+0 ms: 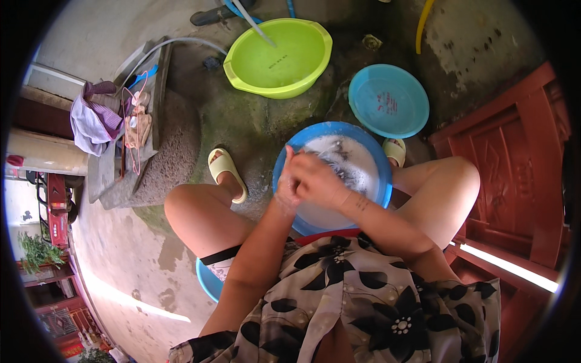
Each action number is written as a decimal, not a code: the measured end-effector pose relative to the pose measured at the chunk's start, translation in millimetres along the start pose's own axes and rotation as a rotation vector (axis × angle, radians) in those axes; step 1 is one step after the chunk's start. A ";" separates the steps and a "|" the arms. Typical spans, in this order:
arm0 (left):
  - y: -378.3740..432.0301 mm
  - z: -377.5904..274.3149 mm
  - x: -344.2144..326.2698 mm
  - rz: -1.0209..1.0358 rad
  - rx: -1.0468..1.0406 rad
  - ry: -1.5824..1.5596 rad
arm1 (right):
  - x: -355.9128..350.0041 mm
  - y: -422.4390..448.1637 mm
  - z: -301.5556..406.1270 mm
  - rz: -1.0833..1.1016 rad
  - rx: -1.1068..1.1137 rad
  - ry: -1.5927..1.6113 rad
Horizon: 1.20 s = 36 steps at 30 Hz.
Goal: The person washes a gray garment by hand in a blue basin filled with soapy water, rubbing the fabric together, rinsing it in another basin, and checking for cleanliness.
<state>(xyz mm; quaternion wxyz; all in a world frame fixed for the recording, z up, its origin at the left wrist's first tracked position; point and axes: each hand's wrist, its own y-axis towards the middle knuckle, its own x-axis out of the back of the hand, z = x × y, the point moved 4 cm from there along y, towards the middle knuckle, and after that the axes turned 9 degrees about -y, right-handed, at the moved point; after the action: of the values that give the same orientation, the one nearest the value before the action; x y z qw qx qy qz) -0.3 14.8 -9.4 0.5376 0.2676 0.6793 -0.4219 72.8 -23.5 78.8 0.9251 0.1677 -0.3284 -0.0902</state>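
Note:
A blue plastic basin [385, 181] stands between my legs, holding sudsy water and a wet dark-and-light patterned fabric [342, 165]. My left hand [287, 181] is over the basin's left side, wet, with its thumb or a finger pointing up. Across it lies my right hand [317, 177], slightly blurred, its fingers bent against the left one. The two hands touch each other; whether anything is between them is hidden. The fabric lies just right of the hands.
A lime-green basin [277, 86] with water and a grey hose [256, 27] stands ahead. Right of it is a light-blue basin [388, 102]. A red carved door [504, 181] is at the right. A stone sink ledge [159, 90] bearing cloths [95, 118] and a pink hanger [136, 159] stands left.

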 end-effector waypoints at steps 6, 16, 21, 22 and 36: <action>4.5 13.8 7.2 -0.146 -0.192 0.182 | -4.3 2.1 -7.1 -0.156 0.114 -0.062; 9.9 24.3 -22.7 -0.840 -0.514 1.080 | -21.4 0.7 15.5 -0.029 0.020 -0.083; 7.2 20.1 4.5 -0.484 -0.296 0.077 | -16.7 -4.5 -110.5 -0.186 -0.623 -0.023; 7.6 17.2 7.5 -0.462 -0.261 0.103 | -11.5 -5.3 -110.7 -0.188 -0.759 0.073; -15.1 -30.7 -43.9 -0.122 -0.219 -0.017 | -0.9 -6.1 -97.2 -0.068 -0.859 1.084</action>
<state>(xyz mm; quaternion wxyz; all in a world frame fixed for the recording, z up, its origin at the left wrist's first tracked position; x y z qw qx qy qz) -15.9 37.7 38.9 0.5424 0.1618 0.7318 -0.3796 133.8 -4.5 5.3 0.9398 -0.1819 0.2507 -0.1446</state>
